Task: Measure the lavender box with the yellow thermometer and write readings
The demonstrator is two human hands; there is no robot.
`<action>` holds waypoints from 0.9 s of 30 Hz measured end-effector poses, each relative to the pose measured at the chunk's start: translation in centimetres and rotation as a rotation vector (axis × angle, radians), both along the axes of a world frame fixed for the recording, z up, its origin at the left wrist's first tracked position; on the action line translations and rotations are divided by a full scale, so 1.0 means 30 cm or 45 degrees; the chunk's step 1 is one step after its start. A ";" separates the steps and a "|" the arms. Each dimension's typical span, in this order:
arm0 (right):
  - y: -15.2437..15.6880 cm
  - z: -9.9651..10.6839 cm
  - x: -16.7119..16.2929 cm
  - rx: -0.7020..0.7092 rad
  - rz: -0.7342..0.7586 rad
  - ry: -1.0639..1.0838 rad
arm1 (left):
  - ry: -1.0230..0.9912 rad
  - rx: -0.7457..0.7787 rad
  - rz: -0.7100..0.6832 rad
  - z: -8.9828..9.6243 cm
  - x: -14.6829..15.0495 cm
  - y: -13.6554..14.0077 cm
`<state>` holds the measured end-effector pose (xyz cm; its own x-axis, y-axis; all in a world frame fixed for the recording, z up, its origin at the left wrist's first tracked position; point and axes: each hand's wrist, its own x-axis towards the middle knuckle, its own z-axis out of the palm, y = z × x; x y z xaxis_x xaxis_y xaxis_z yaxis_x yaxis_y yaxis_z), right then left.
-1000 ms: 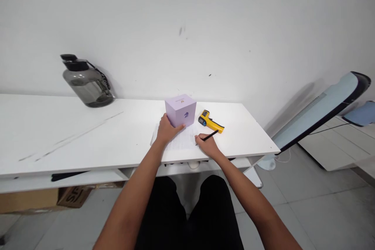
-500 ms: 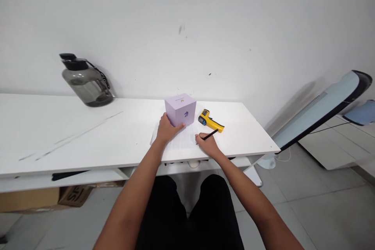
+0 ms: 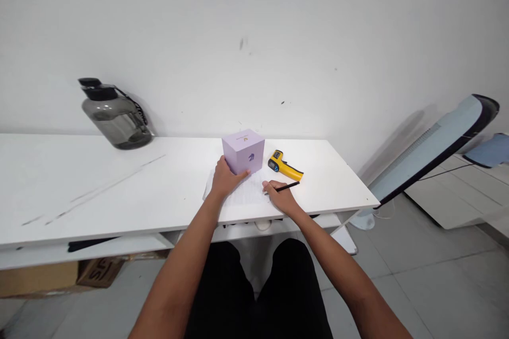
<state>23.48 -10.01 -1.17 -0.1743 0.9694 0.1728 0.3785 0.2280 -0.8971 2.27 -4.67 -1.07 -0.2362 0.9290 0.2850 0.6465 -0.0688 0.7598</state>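
Note:
My left hand [image 3: 227, 177] grips the lower left corner of a lilac box [image 3: 249, 158], thumb across its front and fingers along its side. The box stands upright on a white desk [image 3: 119, 185], at the back edge of a printed sheet of paper [image 3: 242, 193]. Between the fingers of my right hand [image 3: 280, 196] is a black pen [image 3: 288, 187], its tip down at the paper and its rear end pointing right. A yellow infrared thermometer [image 3: 285, 166] lies just right of the box, beyond the pen.
A large grey water bottle [image 3: 117, 121] with a black lid stands at the back left against the wall. Under the desk are an open shelf [image 3: 131, 243] and a cardboard box [image 3: 101, 271]. Right of the desk a tall pale panel [image 3: 429, 145] with black edging slants upward.
The pen has tipped lower, and my right hand has shifted slightly left over the paper. My left hand and the lilac box stay in place; the view has moved a little.

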 end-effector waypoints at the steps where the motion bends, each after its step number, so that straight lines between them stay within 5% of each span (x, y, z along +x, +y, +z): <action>1: -0.001 0.002 0.001 -0.003 -0.008 -0.026 | -0.002 -0.001 0.000 0.000 0.000 -0.001; 8: 0.036 -0.035 0.007 0.203 -0.205 -0.054 | -0.006 0.014 -0.009 -0.005 -0.003 0.003; 21: 0.049 -0.055 -0.004 0.156 -0.281 -0.185 | 0.010 0.020 -0.013 -0.004 -0.005 0.003; 27: 0.120 -0.005 0.003 0.421 -0.696 -0.769 | -0.018 0.023 -0.023 -0.008 -0.013 0.002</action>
<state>23.57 -6.42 -1.33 0.1474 0.8603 0.4881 0.8994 0.0887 -0.4280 1.89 -4.63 -1.32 -0.2233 0.9280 0.2983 0.6339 -0.0942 0.7677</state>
